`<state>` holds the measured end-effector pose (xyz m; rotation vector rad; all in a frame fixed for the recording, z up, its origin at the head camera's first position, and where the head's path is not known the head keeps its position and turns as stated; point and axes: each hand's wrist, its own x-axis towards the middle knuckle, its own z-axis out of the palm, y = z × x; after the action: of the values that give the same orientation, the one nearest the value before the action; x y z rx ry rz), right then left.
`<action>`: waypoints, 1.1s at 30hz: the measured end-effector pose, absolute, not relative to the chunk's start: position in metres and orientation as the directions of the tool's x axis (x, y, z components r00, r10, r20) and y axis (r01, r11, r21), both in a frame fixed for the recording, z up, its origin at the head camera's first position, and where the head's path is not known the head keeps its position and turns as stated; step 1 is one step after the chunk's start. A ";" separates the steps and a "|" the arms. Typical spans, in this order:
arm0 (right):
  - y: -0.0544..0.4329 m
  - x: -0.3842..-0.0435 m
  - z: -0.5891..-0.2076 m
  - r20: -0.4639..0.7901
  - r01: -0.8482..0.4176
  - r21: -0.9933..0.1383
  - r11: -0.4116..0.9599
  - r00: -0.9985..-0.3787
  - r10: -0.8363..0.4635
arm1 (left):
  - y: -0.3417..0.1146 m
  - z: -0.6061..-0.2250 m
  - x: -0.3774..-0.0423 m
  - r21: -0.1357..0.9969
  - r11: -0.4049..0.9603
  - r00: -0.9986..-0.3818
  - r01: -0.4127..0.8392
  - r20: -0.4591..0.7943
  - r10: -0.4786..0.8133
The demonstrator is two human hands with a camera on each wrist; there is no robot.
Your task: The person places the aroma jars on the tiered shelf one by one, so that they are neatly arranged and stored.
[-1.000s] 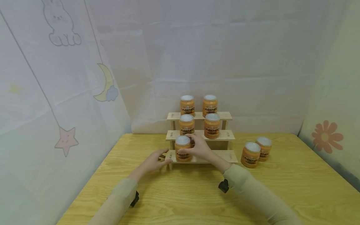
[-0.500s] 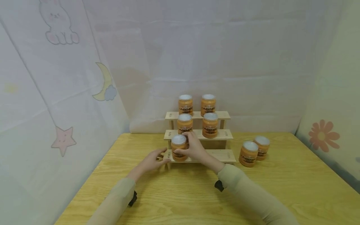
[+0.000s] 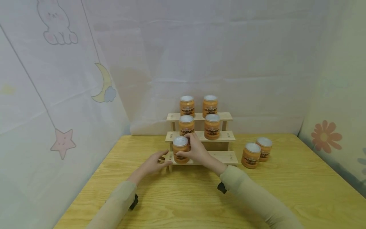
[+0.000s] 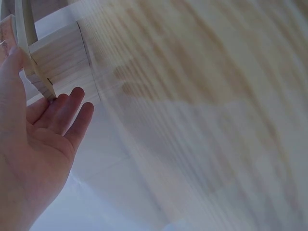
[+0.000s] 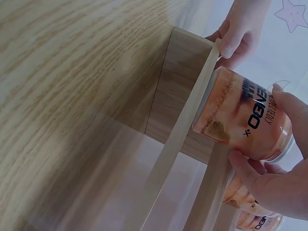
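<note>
An orange can (image 3: pixel 180 154) with a silver lid and dark lettering stands upright at the left of the lowest step of a wooden three-step rack (image 3: pixel 224 157). My right hand (image 3: pixel 197 152) grips it from the right, thumb and fingers on either side, as the right wrist view also shows. My left hand (image 3: pixel 153 163) holds the left end of that step; in the left wrist view its fingers (image 4: pixel 62 115) reach under the board. Similar cans stand on the steps behind: two on the middle, including one (image 3: pixel 212 127), and two on the top, including one (image 3: pixel 210 106).
Two more orange cans, a nearer one (image 3: pixel 251 156) and one behind it (image 3: pixel 264 149), stand on the wooden table (image 3: pixel 183 197) right of the rack. A pale cloth (image 3: pixel 223 57) hangs behind; printed cloths hang at both sides.
The right hand has slid the can a little leftward along the lowest step, toward its left end. The left hand stays at the step's end. The head view has shifted slightly.
</note>
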<state>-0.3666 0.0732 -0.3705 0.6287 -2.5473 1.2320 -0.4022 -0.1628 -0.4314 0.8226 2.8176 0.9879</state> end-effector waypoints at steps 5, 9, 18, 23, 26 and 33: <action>0.074 -0.366 -0.369 0.392 -0.482 -0.683 0.549 -0.876 -0.281 | -0.164 -0.431 -0.403 0.591 0.659 -0.861 0.465 0.129 0.492; 0.075 -0.368 -0.370 0.398 -0.488 -0.682 0.545 -0.872 -0.285 | -0.163 -0.431 -0.404 0.585 0.659 -0.859 0.472 0.137 0.494; 0.084 -0.369 -0.378 0.369 -0.474 -0.700 0.534 -0.881 -0.297 | -0.162 -0.434 -0.402 0.597 0.644 -0.852 0.479 0.140 0.504; 0.097 -0.366 -0.375 0.401 -0.508 -0.704 0.496 -0.861 -0.313 | -0.161 -0.433 -0.400 0.604 0.640 -0.856 0.475 0.147 0.496; 0.107 -0.364 -0.372 0.438 -0.544 -0.675 0.498 -0.839 -0.322 | -0.161 -0.432 -0.400 0.597 0.644 -0.856 0.479 0.154 0.494; 0.136 -0.354 -0.364 0.456 -0.554 -0.624 0.551 -0.831 -0.319 | -0.162 -0.431 -0.400 0.601 0.637 -0.852 0.483 0.154 0.501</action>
<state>-0.3542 0.1356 -0.3635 0.7230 -2.4998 1.1570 -0.4004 -0.1618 -0.4309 0.8471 2.8174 1.0213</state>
